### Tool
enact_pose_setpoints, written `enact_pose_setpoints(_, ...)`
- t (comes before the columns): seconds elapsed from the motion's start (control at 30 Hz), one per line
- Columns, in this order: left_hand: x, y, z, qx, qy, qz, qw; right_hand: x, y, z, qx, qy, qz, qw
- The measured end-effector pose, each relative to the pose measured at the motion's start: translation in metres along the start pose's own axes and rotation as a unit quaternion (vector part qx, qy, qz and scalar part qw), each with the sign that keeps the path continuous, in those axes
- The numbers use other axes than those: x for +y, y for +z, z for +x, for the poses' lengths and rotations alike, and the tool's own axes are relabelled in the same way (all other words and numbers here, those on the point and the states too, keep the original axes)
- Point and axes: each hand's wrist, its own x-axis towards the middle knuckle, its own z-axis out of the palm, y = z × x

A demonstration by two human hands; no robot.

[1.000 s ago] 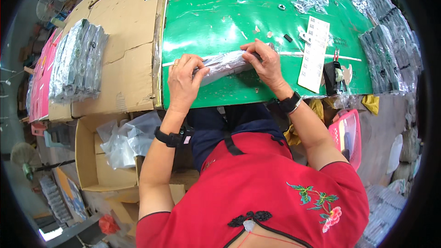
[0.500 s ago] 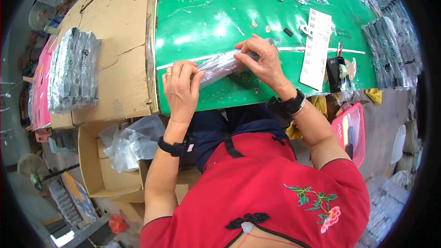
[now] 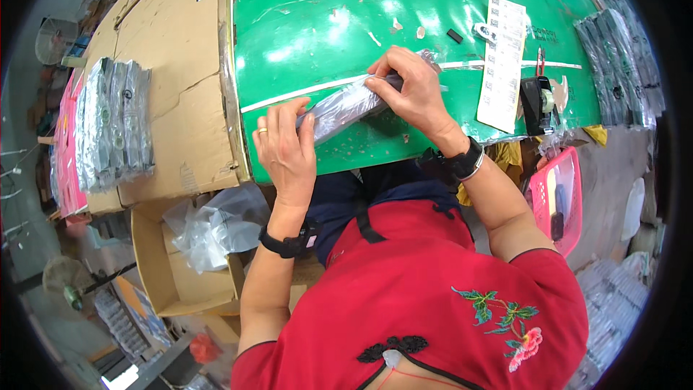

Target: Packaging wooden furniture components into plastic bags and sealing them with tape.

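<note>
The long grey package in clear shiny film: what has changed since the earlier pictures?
The camera view turned, and the long grey package in clear shiny film now slants more steeply across the picture; its own movement is unclear. Nothing was visibly grasped or released. The right hand still grips it, the left hand stays at its left end, and the white label sheet stays beside the black tape dispenser.

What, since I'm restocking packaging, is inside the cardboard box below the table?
Crumpled clear plastic lies in the cardboard box, part of whose bottom shows beside it. Anything beneath the plastic is covered and cannot be seen.
</note>
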Motion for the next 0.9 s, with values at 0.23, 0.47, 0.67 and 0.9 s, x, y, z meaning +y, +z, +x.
enact_pose_setpoints(0.23, 0.010, -0.022, 0.014, -0.084, 0.057, -0.016, 0.995, -0.003, -0.003, 0.003, -0.022, 0.009, -0.017, 1.000)
enact_pose_setpoints(0.47, 0.000, -0.006, 0.026, -0.171, 0.227, 0.018, 0.959, -0.004, -0.002, 0.007, -0.038, 0.008, -0.005, 0.999)
enact_pose_setpoints(0.67, 0.004, -0.003, 0.025, -0.148, 0.210, -0.004, 0.966, -0.001, -0.004, 0.009, -0.037, 0.028, 0.031, 0.998)
enact_pose_setpoints(0.9, 0.001, -0.001, 0.023, -0.135, 0.209, 0.004, 0.969, -0.003, -0.008, 0.015, -0.083, 0.109, 0.108, 0.985)
